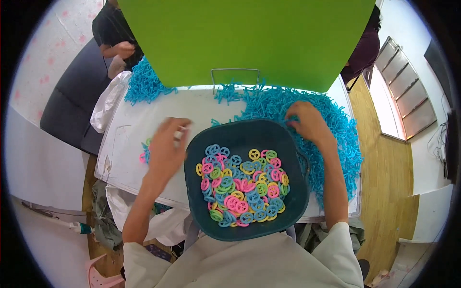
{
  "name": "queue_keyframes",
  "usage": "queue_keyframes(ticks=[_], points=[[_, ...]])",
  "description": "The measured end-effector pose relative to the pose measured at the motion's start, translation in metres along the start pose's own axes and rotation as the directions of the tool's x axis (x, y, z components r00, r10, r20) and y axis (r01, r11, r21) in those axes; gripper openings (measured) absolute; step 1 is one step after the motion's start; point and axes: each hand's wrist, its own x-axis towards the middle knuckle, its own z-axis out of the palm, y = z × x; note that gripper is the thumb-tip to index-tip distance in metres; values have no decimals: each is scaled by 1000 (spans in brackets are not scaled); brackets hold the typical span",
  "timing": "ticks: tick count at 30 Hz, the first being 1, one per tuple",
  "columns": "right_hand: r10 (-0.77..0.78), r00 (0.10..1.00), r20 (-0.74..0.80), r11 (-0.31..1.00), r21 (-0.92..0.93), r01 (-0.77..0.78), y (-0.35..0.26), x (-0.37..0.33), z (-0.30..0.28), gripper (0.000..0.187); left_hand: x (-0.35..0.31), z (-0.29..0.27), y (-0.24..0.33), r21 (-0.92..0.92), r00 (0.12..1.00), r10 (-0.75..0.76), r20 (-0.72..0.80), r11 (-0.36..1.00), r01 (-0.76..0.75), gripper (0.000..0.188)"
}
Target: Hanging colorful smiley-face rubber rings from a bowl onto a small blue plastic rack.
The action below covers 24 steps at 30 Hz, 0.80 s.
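Observation:
A dark green tub (pixel 201 221) stands in front of me at the table's near edge. In it lie many small wheel-shaped plastic rings (pixel 240 194) in pink, blue, yellow and green. Over the white table, left of the tub, my left hand (pixel 169 144) is smeared by motion; a white band shows at its fingers. Beside it lie a few coloured pieces (pixel 145 152). Past the tub's far right corner, my right hand (pixel 309 122) reaches into a heap of small blue plastic pieces (pixel 331 125). Its fingers are bent together at the heap, and their tips are partly hidden.
An upright green panel (pixel 249 38) with a thin metal wire frame (pixel 235 70) before it closes off the table's far side. Another blue pile (pixel 146 84) lies far left, near a white sack (pixel 110 103). A person (pixel 117 36) is behind the panel's left edge, another (pixel 363 53) behind its right.

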Motion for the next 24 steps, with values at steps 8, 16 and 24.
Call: queue_keyframes(ticks=[8, 16, 24], points=[[252, 937, -240, 919, 362, -155, -17, 5, -29, 20, -8, 82, 25, 62, 739, 346, 577, 885, -462, 24], [163, 987, 0, 414, 908, -69, -55, 8, -24, 23, 0, 99, 21, -16, 773, 313, 552, 931, -366, 28], [138, 985, 105, 279, 950, -141, -82, 3, -22, 18, 14, 69, 46, -556, 970, -42, 240, 813, 173, 19]])
